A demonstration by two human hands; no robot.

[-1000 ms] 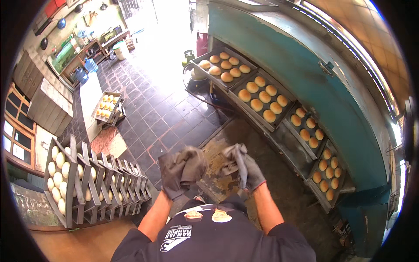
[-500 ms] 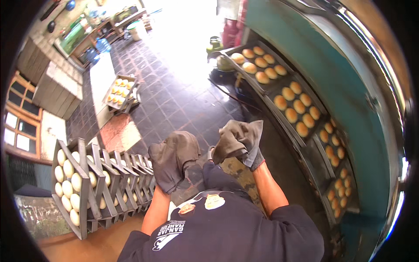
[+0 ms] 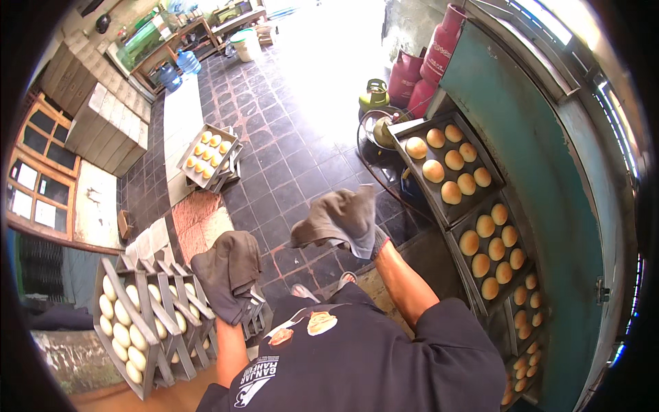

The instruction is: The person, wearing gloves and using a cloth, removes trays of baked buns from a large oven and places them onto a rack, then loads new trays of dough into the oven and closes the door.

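A brown cloth (image 3: 228,275) covers my left hand, whose fingers are hidden beneath it; my left forearm (image 3: 232,353) comes out below. This hand hovers close to stacked metal trays (image 3: 171,329) on the left, filled with pale dough rounds (image 3: 120,335). My right hand (image 3: 379,243), in a grey glove, holds a second brown cloth (image 3: 336,218) over the floor. The cloth hangs loosely and hides most of the fingers. To the right, metal trays (image 3: 449,218) of golden-topped buns (image 3: 453,160) stand in a row, apart from my right hand.
Ahead on the left, more trays hold buns (image 3: 203,152) on a low stack. Red gas cylinders (image 3: 405,79) and a green one (image 3: 374,96) stand beyond the right-hand trays. A teal panel (image 3: 528,130) runs along the right. Dark tiles (image 3: 274,165) cover the floor.
The view has swung, and the surroundings sit differently in it. My left hand has moved left toward the stacked dough trays. My right hand has shifted left, away from the bun trays.
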